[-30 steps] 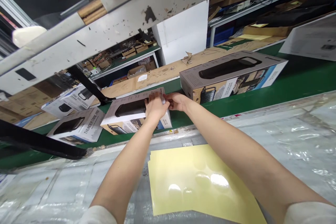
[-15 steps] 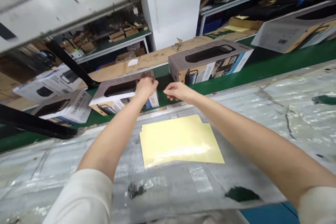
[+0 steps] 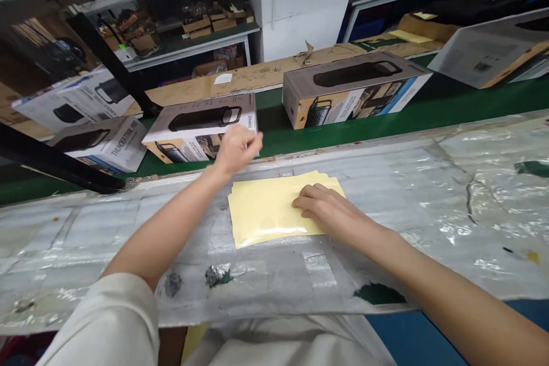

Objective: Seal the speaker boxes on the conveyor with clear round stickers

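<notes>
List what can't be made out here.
Head view:
Left hand: whether it holds anything, hidden by its curl.
Box behind that hand: part of its printed side, covered.
Right hand: any grip on the yellow sheets, hidden beneath it.
Far-right box: its right end, cut off by picture edge.

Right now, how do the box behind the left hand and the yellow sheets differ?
The box bears pictures; the yellow sheets look plain. The box is deep; the sheets form a thin stack. The box sits on the green surface, the sheets on the bench. Both are partly hidden: the box by the left hand, the sheets by the right hand.
</notes>
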{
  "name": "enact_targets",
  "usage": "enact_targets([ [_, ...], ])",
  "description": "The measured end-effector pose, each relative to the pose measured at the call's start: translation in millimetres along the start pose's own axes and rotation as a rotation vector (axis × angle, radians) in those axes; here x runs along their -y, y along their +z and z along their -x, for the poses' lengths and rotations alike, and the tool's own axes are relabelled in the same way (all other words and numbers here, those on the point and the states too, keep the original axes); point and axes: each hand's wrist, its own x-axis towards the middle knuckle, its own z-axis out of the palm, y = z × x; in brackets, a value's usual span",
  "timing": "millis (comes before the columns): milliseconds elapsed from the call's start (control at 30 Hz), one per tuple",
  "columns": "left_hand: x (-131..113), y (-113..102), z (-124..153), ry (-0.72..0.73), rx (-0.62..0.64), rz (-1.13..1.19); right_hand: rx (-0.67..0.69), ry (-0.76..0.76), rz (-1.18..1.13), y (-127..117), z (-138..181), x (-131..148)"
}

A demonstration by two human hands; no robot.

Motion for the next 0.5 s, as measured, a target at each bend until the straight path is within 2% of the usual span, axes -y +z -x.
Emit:
enact_targets([
  [100,-14.7,10.2,58.4,-0.025,0.246,0.178,-0.010,-0.078,-0.050,-0.7,-12.8,14.4],
  [200,-19.4,23.7,97.0,-0.062,0.309,0.239,-0.003,-0.172,-0.129,13.0,-22.4,32.8],
  [267,-17.9,28.9,106.2,-0.068,0.306,0.242,-0.015,-0.173,-0.101,27.2,-26.3,40.2],
  [367,-13.8,30.1,105.9,-0.054,0.306,0.270,-0.042,-0.147,-0.071,43.9,-29.5,41.8],
  [500,-12.6,28.7,103.3,-0.044,0.283,0.299,-0.034,-0.093,-0.130,48.3,-30.5,40.6],
])
